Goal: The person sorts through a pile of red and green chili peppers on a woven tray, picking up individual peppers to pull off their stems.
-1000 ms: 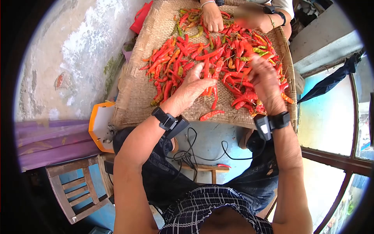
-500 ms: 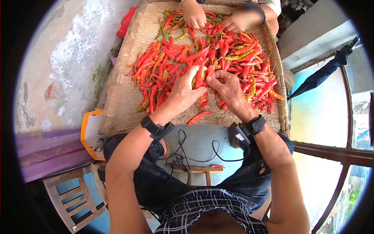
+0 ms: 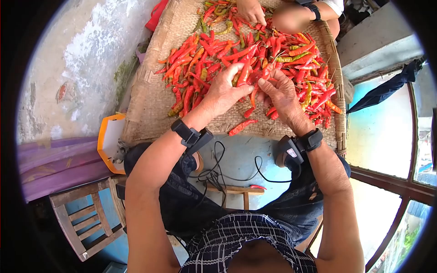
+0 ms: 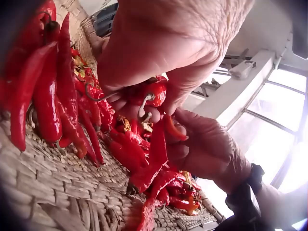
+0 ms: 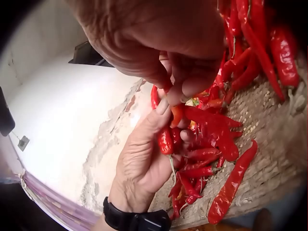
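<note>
My left hand (image 3: 223,94) grips a small bunch of red chili peppers (image 5: 165,141), their stems poking out below the fingers in the right wrist view. My right hand (image 3: 283,96) is close against it, thumb and fingertips pinching a red chili pepper (image 3: 267,71). Between the two hands, a curved orange-red chili pepper (image 4: 174,129) shows at the left thumb. Both hands are over a heap of red chili peppers (image 3: 200,63) spread on a woven tray (image 3: 145,109). One loose chili (image 3: 242,127) lies near the tray's front edge.
Across the tray, another person's hands (image 3: 251,11) are among the chilies. Black cables (image 3: 218,168) hang below the tray, near a wooden stool (image 3: 239,190). A wall stands at left, a window (image 3: 382,136) at right.
My right hand has come from the chilies on the right side to meet my left hand, and now pinches a chili there. My left hand keeps its bunch.
</note>
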The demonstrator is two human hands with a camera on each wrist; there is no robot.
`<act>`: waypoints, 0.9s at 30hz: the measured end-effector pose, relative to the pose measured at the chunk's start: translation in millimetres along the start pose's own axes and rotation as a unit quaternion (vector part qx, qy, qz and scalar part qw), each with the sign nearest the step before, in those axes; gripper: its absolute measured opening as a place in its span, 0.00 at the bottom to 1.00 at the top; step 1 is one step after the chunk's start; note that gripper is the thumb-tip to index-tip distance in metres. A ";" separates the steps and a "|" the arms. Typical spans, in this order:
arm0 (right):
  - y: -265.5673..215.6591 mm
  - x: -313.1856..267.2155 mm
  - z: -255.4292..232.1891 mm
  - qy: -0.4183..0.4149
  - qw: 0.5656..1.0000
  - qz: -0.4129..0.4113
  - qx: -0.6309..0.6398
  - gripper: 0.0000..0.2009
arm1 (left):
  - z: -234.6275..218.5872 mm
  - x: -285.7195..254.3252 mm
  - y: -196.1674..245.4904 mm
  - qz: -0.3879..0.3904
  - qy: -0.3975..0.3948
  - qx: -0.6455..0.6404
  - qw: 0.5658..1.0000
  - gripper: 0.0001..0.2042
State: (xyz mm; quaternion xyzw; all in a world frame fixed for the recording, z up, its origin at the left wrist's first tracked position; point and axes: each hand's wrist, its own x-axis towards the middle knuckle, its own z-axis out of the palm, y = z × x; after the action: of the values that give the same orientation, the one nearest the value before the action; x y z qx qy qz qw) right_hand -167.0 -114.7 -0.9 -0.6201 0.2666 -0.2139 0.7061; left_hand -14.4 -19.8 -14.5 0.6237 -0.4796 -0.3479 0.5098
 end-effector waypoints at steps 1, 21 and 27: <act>-1.0 0.4 -1.6 -0.001 1.000 0.001 0.001 0.06 | -1.9 0.7 -2.5 -0.023 -0.008 -0.055 0.998 0.23; 25.0 -26.2 11.3 -0.240 0.841 -0.200 -0.443 0.08 | -10.8 -0.9 6.6 -0.052 0.088 -0.111 0.989 0.19; 8.7 -20.7 -4.8 -0.250 0.832 -0.176 -0.463 0.05 | -17.1 1.5 10.9 -0.036 0.092 -0.133 0.986 0.18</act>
State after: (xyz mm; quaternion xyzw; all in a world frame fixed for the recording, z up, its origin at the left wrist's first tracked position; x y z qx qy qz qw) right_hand -186.3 -104.1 -7.7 -0.9432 0.0350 -0.0244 0.3296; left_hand -0.8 -16.3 0.2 0.5965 -0.3572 -0.3682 0.6172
